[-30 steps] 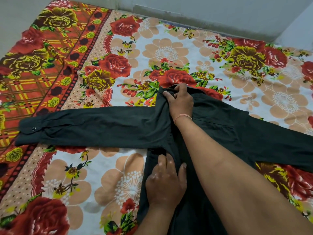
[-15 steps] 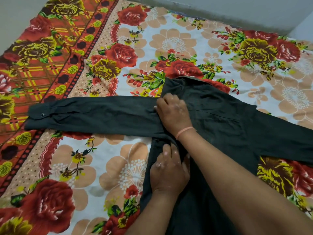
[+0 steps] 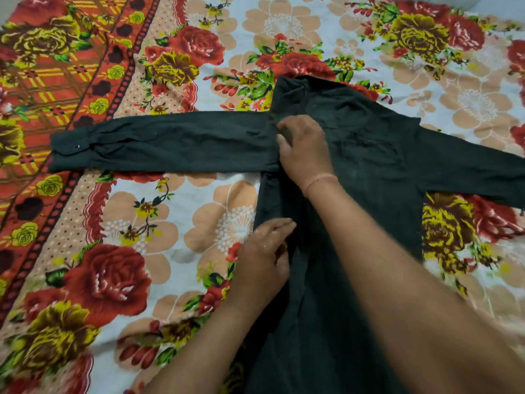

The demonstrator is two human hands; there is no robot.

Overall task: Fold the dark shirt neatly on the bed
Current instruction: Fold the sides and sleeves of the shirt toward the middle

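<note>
Shirt (image 3: 369,155) lies spread on bed (image 3: 199,223), pressed flat under open right hand (image 3: 305,150) at shoulder seam and open left hand (image 3: 262,257) at folded side edge, nothing pinched; cloth judged light, limp, crease-prone; sleeve (image 3: 170,143) left of right hand best taken at cuff

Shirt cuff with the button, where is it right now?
In the head view the cuff lies flat at the far left, at the end of the sleeve stretched out over the bedsheet's orange border.
</note>
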